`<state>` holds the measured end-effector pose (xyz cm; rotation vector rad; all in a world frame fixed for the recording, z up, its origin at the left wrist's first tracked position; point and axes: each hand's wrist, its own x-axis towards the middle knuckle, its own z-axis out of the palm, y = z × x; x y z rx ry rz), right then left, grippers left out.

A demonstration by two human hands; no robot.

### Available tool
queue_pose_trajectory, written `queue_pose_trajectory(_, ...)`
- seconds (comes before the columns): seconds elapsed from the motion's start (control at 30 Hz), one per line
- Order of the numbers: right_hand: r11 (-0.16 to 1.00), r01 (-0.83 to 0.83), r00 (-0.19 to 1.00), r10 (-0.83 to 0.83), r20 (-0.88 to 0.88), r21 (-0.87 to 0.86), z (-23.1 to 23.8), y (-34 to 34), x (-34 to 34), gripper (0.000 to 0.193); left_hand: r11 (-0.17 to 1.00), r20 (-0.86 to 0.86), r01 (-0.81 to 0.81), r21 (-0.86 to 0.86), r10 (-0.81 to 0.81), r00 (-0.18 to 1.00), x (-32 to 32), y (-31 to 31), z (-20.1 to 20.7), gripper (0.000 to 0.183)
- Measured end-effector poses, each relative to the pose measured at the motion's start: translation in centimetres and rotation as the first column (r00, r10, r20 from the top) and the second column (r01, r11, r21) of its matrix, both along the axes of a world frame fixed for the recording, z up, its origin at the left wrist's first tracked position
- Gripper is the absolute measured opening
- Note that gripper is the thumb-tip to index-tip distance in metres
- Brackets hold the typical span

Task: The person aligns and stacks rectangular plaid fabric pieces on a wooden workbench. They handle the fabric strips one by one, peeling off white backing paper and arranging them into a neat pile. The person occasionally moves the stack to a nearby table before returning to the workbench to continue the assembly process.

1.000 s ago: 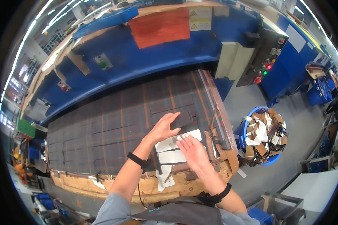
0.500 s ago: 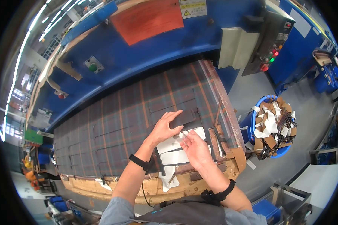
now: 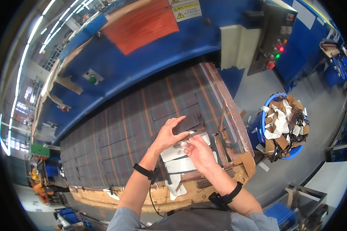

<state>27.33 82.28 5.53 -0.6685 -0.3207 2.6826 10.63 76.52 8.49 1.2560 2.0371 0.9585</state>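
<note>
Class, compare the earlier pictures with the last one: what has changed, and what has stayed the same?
The right hand, flatter and more open at first, has curled its fingers in beside the thumb of the left hand; whether it grips anything is unclear. The camera view has shifted too. The left hand stays spread at the dark piece, and the white strips and blue bin stay in place.

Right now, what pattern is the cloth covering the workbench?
The cloth is dark plaid with orange stripes, head view.
</note>
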Motion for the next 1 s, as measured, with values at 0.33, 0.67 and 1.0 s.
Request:
queue_pose_trajectory(0.33, 0.991, -0.063, 0.978, 0.037, 0.205, 0.119, 1.0, 0.3, 0.8, 0.014, 1.000, 0.111, -0.026, 0.008, 0.025, 0.993, -0.5, 0.0, 0.1, 0.057)
queue_pose_trajectory(0.67, 0.870, -0.135, 0.956, -0.011, 0.293, 0.474, 0.4, 1.6, 0.8, 0.026, 0.997, 0.153, -0.066, -0.031, 0.070, 0.986, -0.5, 0.2, 0.5, 0.054)
queue_pose_trajectory(1.0, 0.828, -0.170, 0.938, -0.030, 0.345, 0.534, -0.8, 2.4, 0.1, 0.028, 0.997, 0.139, -0.053, -0.051, 0.060, 0.989, -1.1, 0.1, -0.1, 0.057)
